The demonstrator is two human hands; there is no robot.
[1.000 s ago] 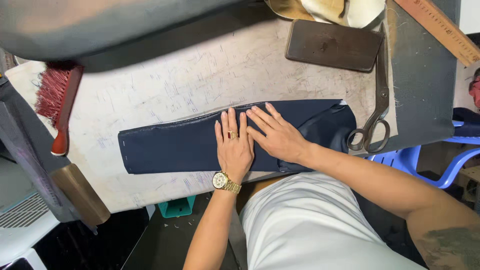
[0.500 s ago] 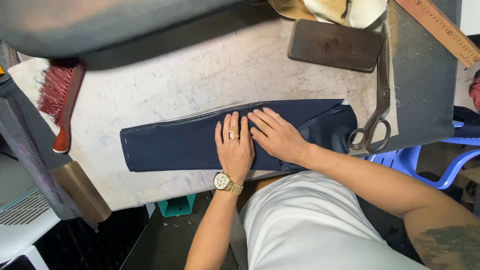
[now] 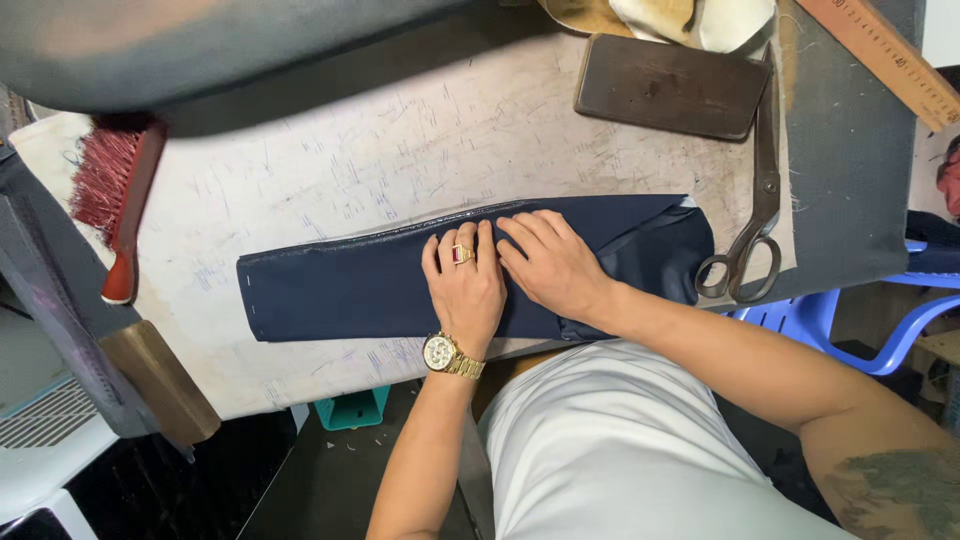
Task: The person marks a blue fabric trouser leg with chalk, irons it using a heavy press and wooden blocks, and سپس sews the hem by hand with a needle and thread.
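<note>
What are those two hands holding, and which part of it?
Neither grips anything. The left hand and right hand lie flat, side by side, pressing on the folded dark blue cloth near the middle of its upper folded edge.

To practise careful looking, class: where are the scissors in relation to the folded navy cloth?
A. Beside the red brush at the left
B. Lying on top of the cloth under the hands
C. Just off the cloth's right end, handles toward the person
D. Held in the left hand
C: the scissors lie just past the right end of the navy cloth, loops nearest the person, while both hands press the cloth.
</note>
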